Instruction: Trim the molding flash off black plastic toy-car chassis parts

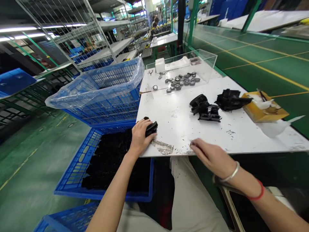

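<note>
My left hand (141, 135) is closed around a black plastic part (151, 128) at the left edge of the white table (166, 112). The fingers cover much of that part. Over the table's front edge, my right hand (210, 154) has its fingers pinched together and slightly blurred. Whatever may sit at its fingertips is too small to name. Black trimmings lie scattered on the tabletop between the two hands. Beyond the right hand rest a cluster of black plastic parts (205, 109) and another black molded part (231, 100).
Below my left arm, a blue crate (72, 180) is filled with black parts. Behind it stands a plastic-lined blue crate (113, 106). A clear tray (207, 74) holds several small black wheels (181, 82). A yellow box (265, 109) with white wrapping stands at right.
</note>
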`<state>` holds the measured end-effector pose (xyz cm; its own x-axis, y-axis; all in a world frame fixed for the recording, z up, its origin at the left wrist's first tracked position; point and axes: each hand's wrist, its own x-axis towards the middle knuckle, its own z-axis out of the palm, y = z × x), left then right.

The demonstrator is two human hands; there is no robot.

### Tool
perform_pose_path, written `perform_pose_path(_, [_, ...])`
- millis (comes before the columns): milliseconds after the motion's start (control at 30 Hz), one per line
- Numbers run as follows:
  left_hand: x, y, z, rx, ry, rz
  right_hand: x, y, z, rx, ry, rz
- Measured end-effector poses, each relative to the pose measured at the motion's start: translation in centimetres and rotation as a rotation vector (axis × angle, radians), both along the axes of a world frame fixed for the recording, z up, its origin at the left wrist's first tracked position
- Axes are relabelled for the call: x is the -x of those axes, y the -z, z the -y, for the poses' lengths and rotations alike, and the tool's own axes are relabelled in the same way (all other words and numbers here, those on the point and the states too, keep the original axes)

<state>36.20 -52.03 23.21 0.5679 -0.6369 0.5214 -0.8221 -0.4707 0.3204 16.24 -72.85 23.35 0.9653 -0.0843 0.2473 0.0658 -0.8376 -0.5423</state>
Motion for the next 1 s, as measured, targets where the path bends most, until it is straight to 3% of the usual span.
perform_pose_path(67, [0.3, 0.2, -0.2, -0.013, -0.012, 0.009, -1.8, -1.7, 2.7, 0.123, 0.180, 0.001])
perform_pose_path(167, [1.5, -0.6, -0.6, 0.039, -0.040, 0.076, -5.5, -3.7, 6.7, 0.365, 0.471, -0.064])
perform_pose_path(267, [3.5, -1.7, -0.6, 0.146, -0.015, 0.119, -8.7, -4.8, 9.4, 0.464, 0.534, -0.187])
perform_pose_path(400, [6.8, -2.0, 0.0, 0.244, 0.091, -0.106, -9.4, -5.2, 9.6, 0.491, 0.449, -0.206])
perform_pose_path(533, [8.4, -1.3, 0.6, 0.365, 0.068, -0.558, -6.1, -4.4, 6.7, 0.345, 0.200, 0.119])
perform_pose_path(667, [8.3, -1.3, 0.5, 0.485, -0.011, -0.891, -1.8, -2.2, 2.2, 0.077, -0.088, 0.250])
perform_pose_path(800, [8.5, -1.7, -0.1, 0.361, 0.126, -1.192, 0.9, 1.1, -2.2, 0.003, -0.256, 0.275])
perform_pose_path(900, [8.9, -1.3, -0.4, 0.280, 0.151, -1.250, 1.9, 3.1, -3.9, -0.012, -0.284, 0.228])
perform_pose_path(1000, [9.1, -0.4, -0.5, 0.272, 0.124, -1.189, 2.4, 3.6, -4.1, -0.109, -0.304, 0.062])
